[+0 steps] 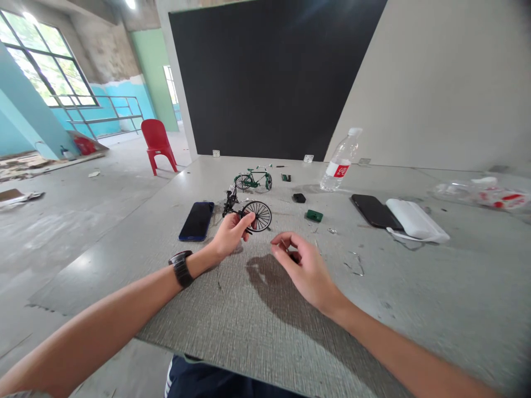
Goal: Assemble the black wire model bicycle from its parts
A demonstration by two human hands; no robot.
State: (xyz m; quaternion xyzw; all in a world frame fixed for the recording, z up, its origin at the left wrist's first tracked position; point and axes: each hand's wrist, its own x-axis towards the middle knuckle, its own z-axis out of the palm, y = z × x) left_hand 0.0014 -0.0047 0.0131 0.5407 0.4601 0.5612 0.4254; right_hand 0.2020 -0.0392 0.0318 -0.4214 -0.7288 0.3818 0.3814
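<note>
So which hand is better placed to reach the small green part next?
Right, probably: the right hand is nearer the small green part, while the left hand grips the black model bicycle.

On the table (207, 315), a miniature bicycle (254, 179) stands behind the bicycle wheel (260, 216), between a smartphone (197, 221) at left and a drink bottle (340, 163) at right.

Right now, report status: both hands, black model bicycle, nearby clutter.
Left hand: gripping black model bicycle at wheel. Right hand: apart, fingers curled, contents unclear. Close by: green model bicycle beyond, phone left.
</note>
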